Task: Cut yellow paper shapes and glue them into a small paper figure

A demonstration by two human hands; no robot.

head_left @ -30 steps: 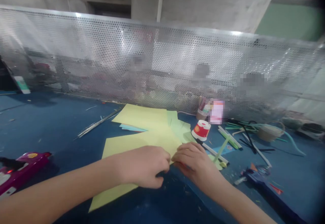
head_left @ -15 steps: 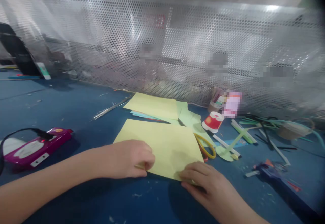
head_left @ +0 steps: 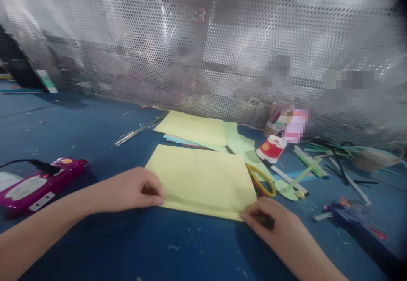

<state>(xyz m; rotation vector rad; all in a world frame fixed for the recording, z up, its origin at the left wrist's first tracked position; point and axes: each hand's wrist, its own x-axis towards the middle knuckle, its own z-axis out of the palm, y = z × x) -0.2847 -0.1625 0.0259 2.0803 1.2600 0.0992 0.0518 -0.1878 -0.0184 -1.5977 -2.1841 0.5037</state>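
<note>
A yellow sheet of paper (head_left: pixel 200 175) lies on the blue table in front of me, with a narrow raised or folded strip along its near edge. My left hand (head_left: pixel 135 189) pinches that edge near its left end, thumb and fingers closed on it. At the right end of the same edge, my right hand (head_left: pixel 270 219) pinches the paper between thumb and fingers. Just beyond lies another yellow sheet (head_left: pixel 193 128) on top of blue and green papers. Yellow-handled scissors (head_left: pixel 262 181) rest by the sheet's right side, their blades hidden under the paper.
A purple power strip (head_left: pixel 41 185) with a plugged-in cord sits at left. To the right are a red and white spool (head_left: pixel 271 148), a pale green stem with a round base (head_left: pixel 288 189) and a dark blue glue gun (head_left: pixel 359 230). A perforated metal panel (head_left: pixel 143 47) borders the back.
My hands have moved apart along the paper's near edge, the left one leftward and the right one slightly rightward. The strip along that edge now shows. The camera view has tilted down slightly.
</note>
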